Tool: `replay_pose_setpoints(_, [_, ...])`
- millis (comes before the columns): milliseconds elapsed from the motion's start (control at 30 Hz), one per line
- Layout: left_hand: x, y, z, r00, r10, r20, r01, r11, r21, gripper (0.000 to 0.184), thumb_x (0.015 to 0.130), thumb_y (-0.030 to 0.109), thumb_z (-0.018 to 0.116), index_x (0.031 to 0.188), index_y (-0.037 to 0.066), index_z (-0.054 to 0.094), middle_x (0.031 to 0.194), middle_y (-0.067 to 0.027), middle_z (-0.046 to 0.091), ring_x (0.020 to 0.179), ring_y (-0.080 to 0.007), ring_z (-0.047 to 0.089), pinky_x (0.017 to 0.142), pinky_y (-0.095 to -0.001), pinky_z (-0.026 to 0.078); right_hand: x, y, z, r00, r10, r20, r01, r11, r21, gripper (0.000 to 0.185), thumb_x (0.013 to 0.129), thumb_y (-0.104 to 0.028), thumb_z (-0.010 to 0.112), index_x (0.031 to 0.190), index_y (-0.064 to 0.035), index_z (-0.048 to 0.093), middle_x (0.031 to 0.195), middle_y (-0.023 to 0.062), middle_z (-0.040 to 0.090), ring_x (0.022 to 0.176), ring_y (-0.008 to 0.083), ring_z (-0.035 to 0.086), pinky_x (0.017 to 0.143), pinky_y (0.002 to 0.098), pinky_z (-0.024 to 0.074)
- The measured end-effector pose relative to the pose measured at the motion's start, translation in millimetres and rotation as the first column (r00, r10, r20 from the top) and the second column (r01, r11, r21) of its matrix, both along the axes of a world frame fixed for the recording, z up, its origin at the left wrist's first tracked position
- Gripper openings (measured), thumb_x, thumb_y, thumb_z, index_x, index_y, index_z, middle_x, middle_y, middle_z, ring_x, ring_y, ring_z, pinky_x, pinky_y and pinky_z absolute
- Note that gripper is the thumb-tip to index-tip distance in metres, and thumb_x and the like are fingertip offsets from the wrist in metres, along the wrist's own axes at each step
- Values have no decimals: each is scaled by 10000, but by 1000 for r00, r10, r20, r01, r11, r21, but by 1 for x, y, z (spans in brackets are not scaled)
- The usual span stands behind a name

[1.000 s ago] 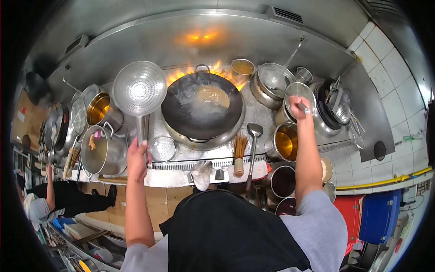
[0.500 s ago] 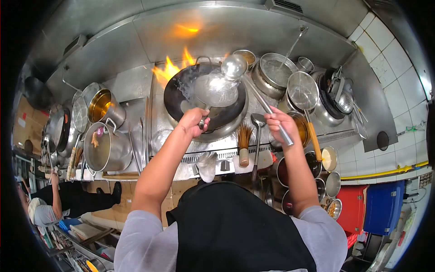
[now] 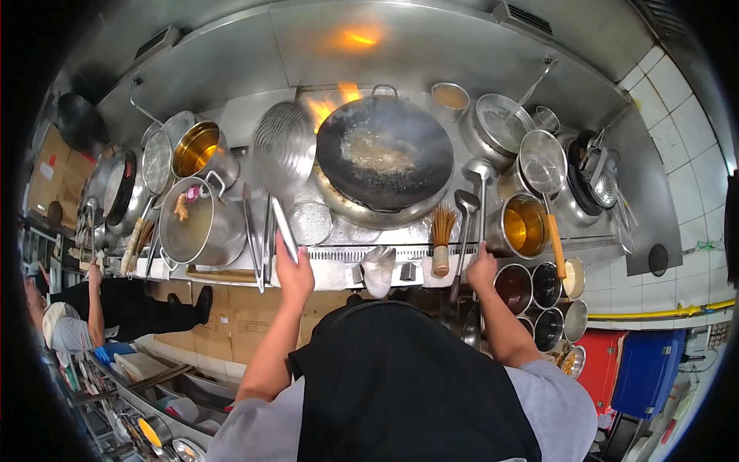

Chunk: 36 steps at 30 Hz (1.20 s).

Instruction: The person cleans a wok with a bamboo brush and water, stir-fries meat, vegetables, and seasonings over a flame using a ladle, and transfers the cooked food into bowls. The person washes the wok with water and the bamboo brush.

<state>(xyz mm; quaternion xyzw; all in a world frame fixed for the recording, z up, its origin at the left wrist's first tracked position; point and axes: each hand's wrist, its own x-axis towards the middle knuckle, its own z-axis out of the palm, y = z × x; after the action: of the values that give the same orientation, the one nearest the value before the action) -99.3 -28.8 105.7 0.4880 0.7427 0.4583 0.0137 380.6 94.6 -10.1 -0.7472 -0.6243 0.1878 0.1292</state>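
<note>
My left hand is closed round the handle of a large perforated skimmer. The skimmer's round head is upright, left of the wok. My right hand grips the long handle of a ladle, whose metal bowl is to the right of the wok. Between the two tools sits the dark wok on its burner, with bubbling, pale yellowish contents in its middle. Flames rise at its back left edge. A spatula lies just left of the ladle's handle.
A bamboo brush and a folded cloth lie along the front edge. Pots of amber liquid and broth flank the wok. A wooden-handled strainer rests right. Another person works far left.
The skimmer has moved from over the wok to its left in my left hand. My right hand has brought the ladle down and right, away from above the wok. The view has shifted slightly.
</note>
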Motion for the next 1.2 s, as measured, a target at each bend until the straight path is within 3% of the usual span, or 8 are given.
replay_pose_setpoints(100, [2, -45, 4, 633, 224, 741, 41, 946, -321, 601, 1024, 48, 610, 1588, -16, 411, 1087, -146, 694, 792, -226, 701, 693, -402, 589, -22, -6, 19, 978, 36, 207, -23, 997, -68, 726, 975, -401, 696, 1601, -98, 490, 1424, 261, 546, 1318, 478, 556, 1062, 578, 489])
replay_pose_setpoints(333, [-28, -102, -83, 54, 235, 971, 180, 954, -241, 444, 1057, 144, 602, 1473, 9, 526, 876, -61, 626, 576, -155, 547, 512, -316, 473, -79, 0, -40, 953, 286, 97, -262, 943, -206, 896, 928, -369, 729, 1661, -35, 337, 1524, 437, 424, 1353, 536, 537, 1152, 540, 460])
replay_pose_setpoints(467, [-26, -92, -85, 576, 285, 766, 215, 851, -479, 463, 1042, 184, 649, 1438, -40, 557, 1014, -163, 692, 698, -271, 661, 647, -405, 555, -65, 50, -43, 667, -382, -640, 136, 906, -400, 686, 996, -236, 608, 1599, -1, 380, 1265, 294, 669, 1000, 395, 728, 779, 495, 627])
replay_pose_setpoints(533, [-23, -77, -71, 888, 180, 424, 148, 760, -633, 469, 1031, 192, 672, 1416, -58, 573, 1097, -211, 707, 807, -336, 715, 748, -444, 591, -57, 80, 24, 199, -396, -896, 141, 917, -374, 435, 1009, -140, 498, 1437, -68, 513, 972, 126, 658, 636, 213, 643, 452, 359, 509])
replay_pose_setpoints(633, [0, -17, -16, 982, -188, 2, 177, 920, -351, 461, 984, 185, 724, 1361, -63, 629, 1283, -260, 672, 1197, -431, 643, 1041, -481, 520, -67, 129, 138, 366, -76, -928, 129, 991, -30, 634, 940, -84, 608, 1560, -160, 497, 1070, 123, 660, 645, 194, 633, 481, 340, 544])
replay_pose_setpoints(767, [56, 81, 41, 875, -483, 35, 481, 860, -167, 424, 969, 173, 716, 1325, -51, 663, 1323, -235, 666, 1247, -424, 624, 1097, -489, 496, -82, 205, 233, 809, 545, -221, -476, 827, 299, 684, 843, -113, 855, 1481, -82, 612, 1243, 146, 728, 1016, 269, 718, 802, 372, 584])
replay_pose_setpoints(933, [106, 145, 35, 778, -626, -59, 579, 750, -320, 295, 966, 166, 686, 1172, -44, 704, 1130, -234, 702, 1107, -423, 667, 1015, -504, 523, -190, 220, 311, 244, 964, 109, -931, 264, -253, 516, 717, -206, 873, 1213, -92, 787, 1167, 187, 759, 1103, 413, 705, 932, 502, 568])
replay_pose_setpoints(1200, [119, 151, 13, 808, -571, -147, 510, 801, -312, 172, 941, 152, 690, 983, -9, 735, 911, -194, 680, 942, -401, 666, 956, -506, 519, -340, 224, 120, 711, 689, 137, -703, 694, 155, 303, 859, -284, 780, 1048, -48, 786, 1099, 226, 771, 1043, 399, 751, 928, 487, 604])
